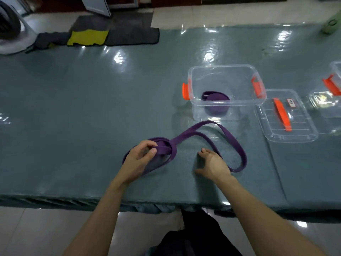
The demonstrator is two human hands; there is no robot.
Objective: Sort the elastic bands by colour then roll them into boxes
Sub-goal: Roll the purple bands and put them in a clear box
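1. Mostly table [77, 111]: long, under a glossy grey-green cover with wrinkles and bright light glare, running left to right across the view.
2. Floor [46, 233]: pale shiny tiles, seen near the person and beyond the far edge.
3. Dark mat [129, 32] at far left, off the table's far edge, yellow cloth [87, 37] lying on it.
4. Clear box [227, 68], orange latches, open, right of centre on the table; rolled purple band [215, 103] lies inside on its bottom.
5. Clear lid [273, 133] with orange handle, flat on the table just right of the box.
6. Second clear box [336, 69], cut off at the right edge.
7. Purple elastic band [231, 138], on the table near the front edge, partly coiled at left, loose loop trailing right towards the box.
8. Left hand [140, 157]: fingers and thumb curled around the coiled part.
9. Right hand [212, 163]: fingers spread flat on the table inside the loose loop, holding nothing.
10. Green bottle [330, 24], far right corner.
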